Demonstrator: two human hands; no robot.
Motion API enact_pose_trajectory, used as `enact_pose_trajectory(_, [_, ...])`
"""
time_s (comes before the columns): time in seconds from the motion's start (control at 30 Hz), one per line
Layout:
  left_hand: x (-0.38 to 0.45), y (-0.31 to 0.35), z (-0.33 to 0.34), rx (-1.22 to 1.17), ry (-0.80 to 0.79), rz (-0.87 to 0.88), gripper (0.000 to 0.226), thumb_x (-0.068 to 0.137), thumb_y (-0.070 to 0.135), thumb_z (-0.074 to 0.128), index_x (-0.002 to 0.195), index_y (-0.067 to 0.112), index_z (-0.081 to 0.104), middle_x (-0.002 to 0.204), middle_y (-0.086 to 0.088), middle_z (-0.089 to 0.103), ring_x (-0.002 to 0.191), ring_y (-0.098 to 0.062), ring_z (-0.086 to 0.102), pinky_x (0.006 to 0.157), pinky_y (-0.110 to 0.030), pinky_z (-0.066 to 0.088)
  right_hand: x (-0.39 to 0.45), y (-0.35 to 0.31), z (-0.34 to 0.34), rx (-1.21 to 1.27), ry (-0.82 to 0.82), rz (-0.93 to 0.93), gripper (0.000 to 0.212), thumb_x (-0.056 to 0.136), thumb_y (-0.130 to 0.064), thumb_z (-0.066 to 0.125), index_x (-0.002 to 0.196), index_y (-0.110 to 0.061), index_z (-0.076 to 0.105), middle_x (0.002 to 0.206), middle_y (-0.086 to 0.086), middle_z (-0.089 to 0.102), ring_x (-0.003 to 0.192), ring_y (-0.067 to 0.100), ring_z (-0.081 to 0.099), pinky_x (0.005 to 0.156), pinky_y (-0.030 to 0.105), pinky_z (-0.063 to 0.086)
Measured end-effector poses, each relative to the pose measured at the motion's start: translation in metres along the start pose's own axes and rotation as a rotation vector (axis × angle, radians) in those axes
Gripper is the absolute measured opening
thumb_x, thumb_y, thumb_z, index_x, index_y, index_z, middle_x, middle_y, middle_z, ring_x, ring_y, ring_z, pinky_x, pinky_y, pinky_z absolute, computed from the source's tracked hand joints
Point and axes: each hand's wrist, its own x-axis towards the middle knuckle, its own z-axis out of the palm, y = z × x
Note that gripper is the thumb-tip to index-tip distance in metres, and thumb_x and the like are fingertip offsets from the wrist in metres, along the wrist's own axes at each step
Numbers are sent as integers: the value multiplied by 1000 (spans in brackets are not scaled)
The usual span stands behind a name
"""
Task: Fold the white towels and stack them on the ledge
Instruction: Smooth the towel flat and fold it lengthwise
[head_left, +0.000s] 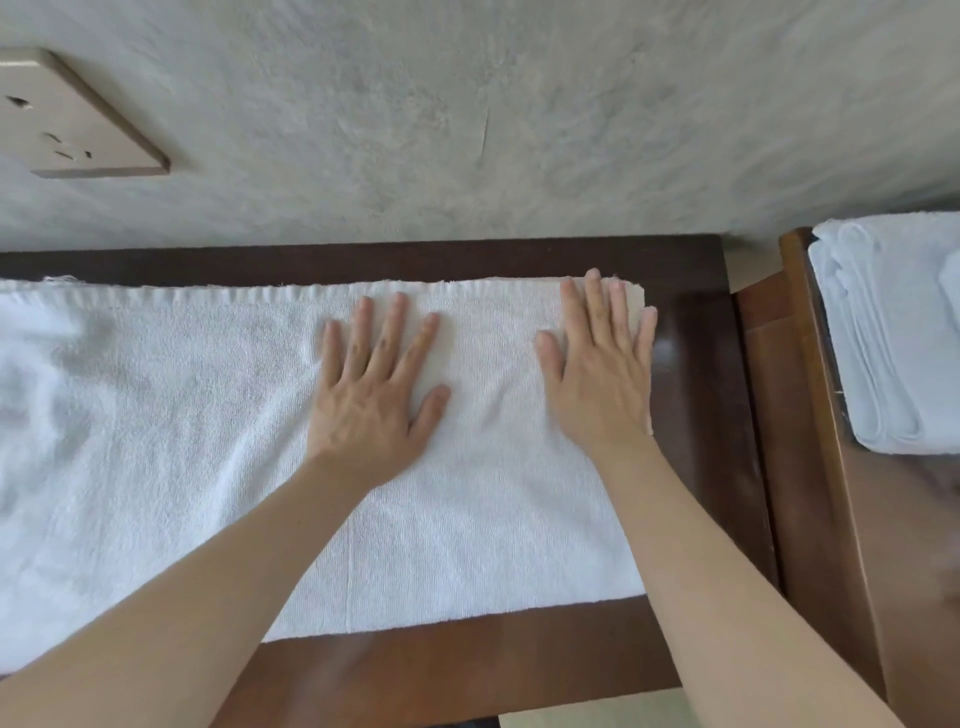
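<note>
We find both hands flat, fingers straight, grasping nothing: left hand (371, 395) and right hand (602, 364) press on the white towel (208, 441) spread over the dark wooden table (696, 374). Right of the right hand, well apart, folded towels (883, 332) lie stacked on the ledge (831, 493).

White towel (182, 415) runs off the left edge, its left part blurred; folded towels (893, 332) and wooden ledge (852, 519) cut by the right edge; wall socket (67, 119) cropped at left; both forearms leave the frame below
</note>
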Motion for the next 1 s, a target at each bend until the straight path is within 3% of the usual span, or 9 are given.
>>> enact_pose_trajectory(0.07, [2, 3, 0, 7, -3, -5, 70, 103, 60, 14, 161, 27, -5, 169, -6, -9, 154, -32, -11, 124, -56, -1, -12, -30, 0, 86, 39, -12, 67, 105, -55, 14, 162, -21, 8, 170, 3, 0, 156, 23, -9, 124, 52, -7])
enact_pose_trajectory(0.17, [-2, 1, -4, -46, 6, 8, 67, 103, 55, 16, 161, 26, 0, 169, -5, -5, 154, -29, -12, 124, -53, -4, -45, -78, 13, 151, 20, -213, 65, 105, -56, 14, 162, -25, 10, 170, 3, 3, 156, 24, -4, 125, 51, -4])
enact_pose_trajectory(0.27, [-20, -15, -2, -72, 58, -23, 66, 103, 52, 23, 162, 25, 10, 169, -4, 3, 155, -28, -4, 125, -52, 0, -60, -79, 29, 65, -54, -220, 64, 105, -56, 12, 162, -27, 7, 170, 2, -3, 156, 20, -9, 125, 51, 4])
enact_pose_trajectory(0.33, [-35, -24, 2, -89, 54, -37, 68, 102, 55, 23, 162, 27, 8, 169, -2, 0, 155, -28, -4, 125, -53, 3, -59, -58, 33, 7, -31, -178, 64, 105, -56, 11, 162, -27, 3, 170, 1, -5, 156, 19, -10, 126, 48, 4])
enact_pose_trajectory(0.53, [-41, -25, 6, -23, 18, -6, 74, 100, 62, 17, 161, 27, -6, 169, -4, -9, 154, -30, -11, 124, -55, 8, -66, -36, 22, 59, 48, 268, 69, 103, -58, 0, 162, -22, -4, 169, 2, -10, 155, 22, -13, 125, 52, -2])
enact_pose_trajectory(0.63, [-42, -25, 5, -28, 6, -4, 74, 100, 62, 15, 161, 27, -7, 169, -4, -11, 154, -29, -14, 124, -55, 7, -73, -87, 26, 162, 84, 104, 68, 104, -59, 2, 162, -25, -1, 170, 1, -7, 156, 23, -10, 125, 49, -8])
enact_pose_trajectory(0.77, [-41, -25, 2, -43, -11, 3, 73, 100, 63, 11, 160, 27, -9, 168, -3, -15, 153, -28, -18, 125, -53, 2, -69, -111, 39, 55, 12, -80, 64, 104, -57, 8, 162, -31, 10, 170, 3, -1, 156, 24, -6, 124, 54, 2])
enact_pose_trajectory(0.87, [-40, -26, 2, -50, -6, 17, 75, 99, 61, 17, 160, 27, -9, 168, -4, -14, 153, -29, -17, 125, -54, 2, -51, -78, 36, 29, 44, 7, 64, 104, -58, 16, 162, -32, 8, 170, 2, 1, 156, 22, -4, 125, 51, 1])
enact_pose_trajectory(1.0, [-41, -28, 1, -63, -1, 22, 74, 98, 61, 16, 160, 28, -8, 168, -3, -13, 154, -28, -17, 125, -53, 2, -27, -26, 20, 38, 31, 208, 63, 104, -57, 9, 161, -31, -1, 170, -2, -8, 155, 19, -11, 125, 50, -2])
